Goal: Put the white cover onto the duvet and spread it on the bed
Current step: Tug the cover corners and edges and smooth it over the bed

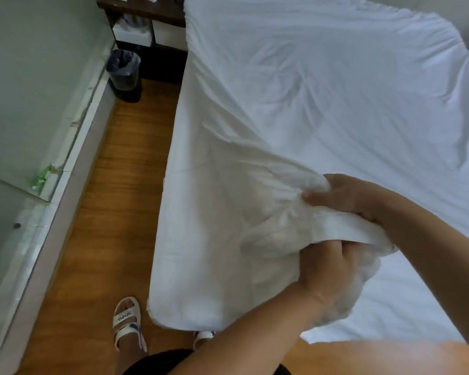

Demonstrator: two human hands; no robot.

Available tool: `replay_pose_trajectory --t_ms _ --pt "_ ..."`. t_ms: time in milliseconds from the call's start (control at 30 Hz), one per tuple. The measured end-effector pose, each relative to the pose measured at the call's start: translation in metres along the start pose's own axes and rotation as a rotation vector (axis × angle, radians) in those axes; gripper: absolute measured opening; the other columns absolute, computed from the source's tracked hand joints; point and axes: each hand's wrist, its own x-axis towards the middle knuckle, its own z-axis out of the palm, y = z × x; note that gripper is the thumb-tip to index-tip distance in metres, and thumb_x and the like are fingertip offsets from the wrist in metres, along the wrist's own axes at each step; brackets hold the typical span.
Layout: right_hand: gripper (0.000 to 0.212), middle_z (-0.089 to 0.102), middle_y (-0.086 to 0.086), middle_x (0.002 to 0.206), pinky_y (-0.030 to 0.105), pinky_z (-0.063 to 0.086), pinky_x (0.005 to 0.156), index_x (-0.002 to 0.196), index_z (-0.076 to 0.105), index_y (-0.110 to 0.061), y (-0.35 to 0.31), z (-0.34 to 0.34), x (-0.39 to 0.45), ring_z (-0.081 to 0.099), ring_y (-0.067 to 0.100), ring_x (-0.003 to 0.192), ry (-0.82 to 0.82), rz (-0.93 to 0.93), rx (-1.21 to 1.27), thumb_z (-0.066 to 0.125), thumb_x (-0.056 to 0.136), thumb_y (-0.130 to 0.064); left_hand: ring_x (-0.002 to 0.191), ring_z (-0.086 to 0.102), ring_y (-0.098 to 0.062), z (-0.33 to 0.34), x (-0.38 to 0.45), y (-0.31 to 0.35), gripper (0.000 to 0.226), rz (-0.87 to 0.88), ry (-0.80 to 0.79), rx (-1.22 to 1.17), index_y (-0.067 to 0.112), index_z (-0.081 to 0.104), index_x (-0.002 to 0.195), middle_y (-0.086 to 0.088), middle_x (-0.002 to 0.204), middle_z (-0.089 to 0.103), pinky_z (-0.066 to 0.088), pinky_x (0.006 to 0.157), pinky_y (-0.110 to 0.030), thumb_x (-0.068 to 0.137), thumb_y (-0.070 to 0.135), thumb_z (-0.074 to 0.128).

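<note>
Fabric hides where the white cover [295, 109] ends and the duvet begins; it lies across the bed [417, 301]. Left hand [328, 272] and right hand [347, 196] both clutch its bunched near corner.

Two hands [333, 236], one white cover [295, 109], one bin [123, 74], two sandals [127, 320].

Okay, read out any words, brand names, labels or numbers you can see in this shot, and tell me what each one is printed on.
"SENMAI", as best it reads: on the strap of the white sandal on the wooden floor; small and seen at an angle, so the last letters are uncertain.
White boxes in the dark shelf unit: no print can be read.
White cover, bin: no text seen.
</note>
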Motion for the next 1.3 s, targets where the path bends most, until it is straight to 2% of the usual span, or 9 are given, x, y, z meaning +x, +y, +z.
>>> replay_pose_trajectory --t_ms 100,300,500,633,767,833,1033,1133,1300 --pt "0.024 0.079 -0.001 0.094 0.038 0.060 0.081 0.103 0.075 -0.027 0.017 -0.015 -0.006 0.075 0.021 0.085 0.086 -0.002 0.162 0.072 0.091 -0.048 0.088 0.059 -0.021 -0.016 -0.008 -0.008 0.013 0.201 -0.060 -0.006 0.016 0.054 0.095 -0.001 0.085 0.057 0.046 0.075 -0.033 0.104 0.026 0.053" --pt "0.044 0.079 0.006 0.096 0.041 0.060 0.082 0.115 0.072 -0.017 0.008 -0.010 -0.018 0.077 0.027 0.087 -0.010 0.059 0.366 0.064 0.094 -0.055 0.127 0.057 -0.014 -0.028 0.001 -0.073 0.060 -0.060 0.065 -0.069 0.020 0.062 0.132 0.001 0.129 0.066 0.043 0.111 -0.040 0.094 0.066 0.053" --pt "0.088 0.074 -0.012 0.103 0.043 0.054 0.093 0.114 0.056 -0.039 -0.004 -0.033 -0.050 0.071 0.014 0.095 -0.098 0.030 -0.224 0.075 0.047 -0.093 0.141 0.044 -0.008 -0.006 -0.015 0.001 0.041 0.198 0.130 -0.167 0.014 0.051 0.145 0.000 0.145 0.055 0.035 0.116 -0.028 0.106 0.024 0.052" --pt "0.026 0.078 -0.008 0.085 0.046 0.060 0.085 0.100 0.072 -0.030 -0.002 -0.059 -0.082 0.075 0.012 0.075 -0.066 0.023 -0.340 0.076 0.082 -0.048 0.072 0.056 -0.011 -0.022 -0.036 -0.007 0.027 0.159 -0.149 -0.095 0.017 0.058 0.082 0.005 0.072 0.055 0.048 0.069 -0.034 0.104 0.034 0.054" --pt "0.020 0.078 0.001 0.082 0.047 0.061 0.083 0.097 0.075 -0.021 0.005 -0.059 -0.089 0.076 0.020 0.074 0.053 0.001 -0.116 0.072 0.086 -0.037 0.103 0.051 -0.013 -0.049 -0.032 -0.066 0.049 -0.020 0.246 0.212 0.023 0.054 0.110 0.008 0.108 0.052 0.050 0.087 -0.033 0.078 0.055 0.074" --pt "0.020 0.078 0.008 0.086 0.039 0.062 0.074 0.099 0.076 -0.013 0.004 -0.047 -0.090 0.076 0.023 0.074 -0.006 -0.021 0.108 0.072 0.091 -0.031 0.110 0.049 -0.021 -0.053 -0.015 -0.084 0.059 -0.079 0.148 0.362 0.025 0.052 0.117 0.004 0.116 0.052 0.046 0.091 -0.037 0.074 0.065 0.058" --pt "0.035 0.077 0.014 0.105 0.041 0.062 0.079 0.113 0.071 -0.005 0.009 -0.019 -0.102 0.075 0.034 0.097 -0.233 -0.137 0.224 0.084 0.084 -0.018 0.079 0.065 -0.013 -0.066 -0.016 -0.108 0.031 -0.256 0.344 -0.176 0.026 0.056 0.090 0.010 0.082 0.067 0.051 0.068 -0.029 0.085 -0.004 0.049" --pt "0.016 0.079 0.000 0.088 0.023 0.058 0.061 0.101 0.075 -0.017 0.016 0.005 -0.113 0.077 0.015 0.078 -0.122 -0.061 0.082 0.081 0.088 -0.024 0.085 0.065 -0.008 -0.087 -0.080 -0.150 0.038 -0.232 0.189 -0.064 0.022 0.060 0.101 0.008 0.087 0.066 0.057 0.073 -0.030 0.087 -0.011 0.047" --pt "0.020 0.078 0.016 0.100 0.044 0.064 0.074 0.108 0.073 -0.006 -0.012 0.072 -0.127 0.076 0.032 0.088 0.138 -0.101 0.559 0.074 0.090 -0.015 0.100 0.068 -0.019 -0.097 -0.106 -0.189 0.024 -0.127 -0.087 0.233 0.024 0.067 0.114 -0.001 0.107 0.074 0.053 0.082 -0.029 0.097 0.014 0.054"
